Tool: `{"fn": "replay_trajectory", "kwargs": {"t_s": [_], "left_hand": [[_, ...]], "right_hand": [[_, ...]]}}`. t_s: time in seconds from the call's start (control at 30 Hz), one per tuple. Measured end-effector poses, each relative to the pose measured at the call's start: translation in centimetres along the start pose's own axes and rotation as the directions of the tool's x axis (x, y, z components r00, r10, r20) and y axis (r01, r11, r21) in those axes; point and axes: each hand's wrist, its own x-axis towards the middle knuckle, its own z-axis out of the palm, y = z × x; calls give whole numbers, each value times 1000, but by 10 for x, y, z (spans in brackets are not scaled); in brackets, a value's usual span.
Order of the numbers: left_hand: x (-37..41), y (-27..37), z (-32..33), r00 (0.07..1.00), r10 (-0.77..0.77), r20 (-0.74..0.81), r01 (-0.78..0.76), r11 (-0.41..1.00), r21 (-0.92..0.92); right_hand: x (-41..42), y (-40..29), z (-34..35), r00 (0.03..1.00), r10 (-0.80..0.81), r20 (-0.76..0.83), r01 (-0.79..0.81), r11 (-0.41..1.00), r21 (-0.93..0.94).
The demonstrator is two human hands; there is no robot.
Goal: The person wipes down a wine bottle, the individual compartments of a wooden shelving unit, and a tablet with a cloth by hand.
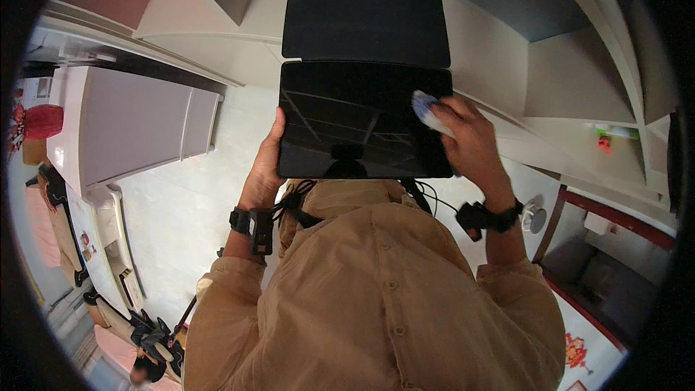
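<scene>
A black tablet (347, 119) with a glossy screen is held in front of my body, its face up towards me. From its far edge a matte black cover panel (366, 19) lies folded open. My left hand (265, 160) grips the tablet's left edge, thumb along the side and the other fingers hidden beneath. In my right hand (471, 138) is a bunched white and blue cloth (425, 107), held at the right part of the screen. Ceiling lines and a dark silhouette reflect in the glass.
Pale shelving (483, 49) stands ahead and to the right, close beyond the tablet. A white cabinet (136, 125) is at the left on the light floor (174, 217). Another person (149, 361) sits at the lower left. Thin black cables (434, 195) hang near my waist.
</scene>
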Motion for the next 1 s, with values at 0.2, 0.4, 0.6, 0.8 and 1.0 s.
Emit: {"fn": "replay_trajectory", "kwargs": {"t_s": [0.2, 0.4, 0.6, 0.8, 1.0], "left_hand": [[-2, 5, 7, 998, -48, 47, 49, 998, -36], [-2, 9, 2, 979, -117, 165, 124, 992, -37], [-2, 13, 9, 992, -117, 57, 114, 992, 47], [-2, 13, 7, 992, -122, 37, 120, 991, 59], [5, 17, 2, 993, -87, 80, 82, 995, 64]], "right_hand": [[41, -58, 52, 989, -102, 104, 96, 994, 58], [36, -106, 68, 840, -529, 118, 494, 837, 234], [-10, -52, 29, 907, -282, 312, 214, 948, 233], [-59, 31, 0, 973, 204, 106, -213, 973, 83], [-63, 60, 34, 762, 647, -20, -551, 664, 505]]}}
